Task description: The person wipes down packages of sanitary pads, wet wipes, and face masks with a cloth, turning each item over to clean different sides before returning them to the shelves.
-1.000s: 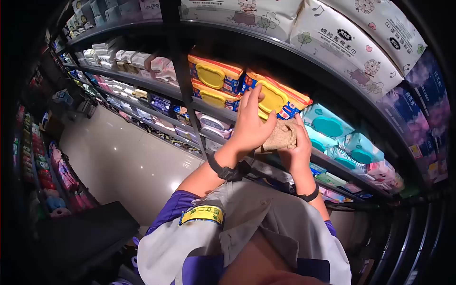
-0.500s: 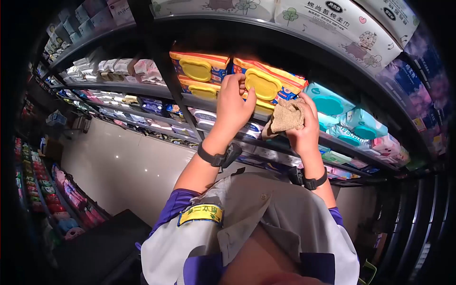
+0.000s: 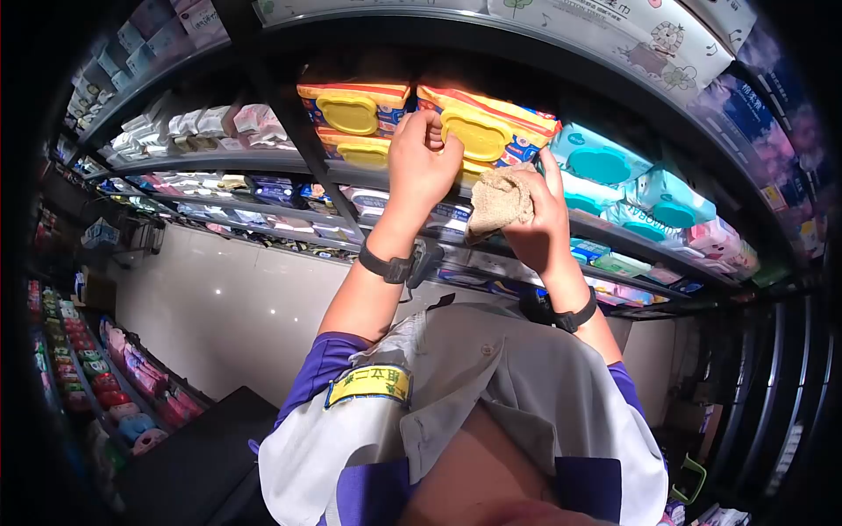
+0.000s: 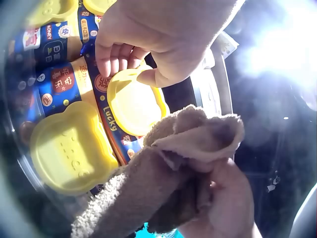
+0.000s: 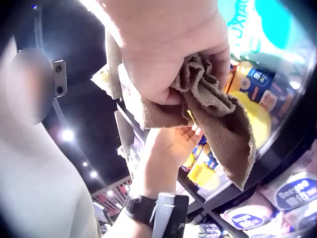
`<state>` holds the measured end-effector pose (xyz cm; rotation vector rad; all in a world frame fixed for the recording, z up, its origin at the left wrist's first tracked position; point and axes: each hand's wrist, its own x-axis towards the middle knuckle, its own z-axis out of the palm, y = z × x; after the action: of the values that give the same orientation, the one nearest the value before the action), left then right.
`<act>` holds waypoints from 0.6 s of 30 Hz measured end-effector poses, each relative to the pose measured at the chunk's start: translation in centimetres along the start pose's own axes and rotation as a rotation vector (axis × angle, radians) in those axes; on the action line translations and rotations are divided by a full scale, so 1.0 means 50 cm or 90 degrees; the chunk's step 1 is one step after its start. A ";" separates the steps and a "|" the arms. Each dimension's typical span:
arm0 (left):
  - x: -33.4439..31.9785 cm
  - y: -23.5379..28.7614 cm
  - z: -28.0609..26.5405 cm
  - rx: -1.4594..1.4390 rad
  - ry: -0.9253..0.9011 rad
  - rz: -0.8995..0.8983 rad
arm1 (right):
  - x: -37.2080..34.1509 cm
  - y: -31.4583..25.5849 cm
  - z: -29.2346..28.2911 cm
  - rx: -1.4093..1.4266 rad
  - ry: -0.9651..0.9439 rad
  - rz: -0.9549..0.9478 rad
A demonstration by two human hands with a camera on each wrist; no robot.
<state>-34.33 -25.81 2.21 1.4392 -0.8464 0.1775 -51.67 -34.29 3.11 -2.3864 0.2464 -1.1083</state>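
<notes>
My right hand (image 3: 542,223) grips a crumpled beige-brown cloth (image 3: 502,203), whose loose end hangs down in the right wrist view. The cloth bunches in front of the lower part of the wet-wipe packs, hiding some of it. My left hand (image 3: 421,167) is at a blue and orange wet-wipe pack (image 3: 526,140) with a yellow lid (image 4: 133,101). In the left wrist view its fingers (image 4: 115,62) are loosely bent by the lid's edge, and the thumb overlaps the lid. Another stack of yellow-lidded packs (image 3: 351,112) sits to the left.
Turquoise wipe packs (image 3: 601,162) stand right of the yellow-lidded ones on the dark shelf. Large white cotton tissue packs (image 3: 605,39) fill the shelf above. A black upright (image 3: 285,114) divides the bays. Pale floor (image 3: 237,280) and a lower display of goods (image 3: 96,377) lie left.
The left hand has gone from spread fingers over the yellow lid to bent fingers at its left edge. The right hand has shifted slightly left with the cloth. The head view has turned a little.
</notes>
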 end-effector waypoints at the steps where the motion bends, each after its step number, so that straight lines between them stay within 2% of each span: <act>1: -0.001 -0.005 -0.001 0.019 0.000 0.010 | -0.003 0.003 -0.004 0.003 0.019 0.022; 5: -0.004 0.010 -0.009 -0.046 -0.034 -0.041 | -0.003 0.024 -0.015 0.020 0.035 0.092; 7: -0.005 0.008 -0.013 -0.054 -0.041 -0.031 | 0.002 0.027 -0.009 -0.028 0.050 0.053; 12: -0.002 -0.023 -0.022 -0.134 -0.066 -0.067 | 0.003 0.025 -0.005 -0.011 0.035 0.059; 15: -0.016 0.006 -0.030 -0.132 -0.086 -0.055 | 0.001 0.028 -0.005 -0.029 0.049 0.006; 17: -0.036 0.045 -0.040 -0.047 -0.101 -0.009 | -0.006 0.034 -0.015 -0.065 0.014 -0.025; 18: -0.046 0.046 -0.042 0.010 -0.106 0.038 | -0.008 0.028 -0.017 0.023 0.032 0.052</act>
<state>-36.45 -22.64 2.88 1.4587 -1.0262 0.1099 -52.54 -35.67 2.59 -2.2979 0.3350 -1.1254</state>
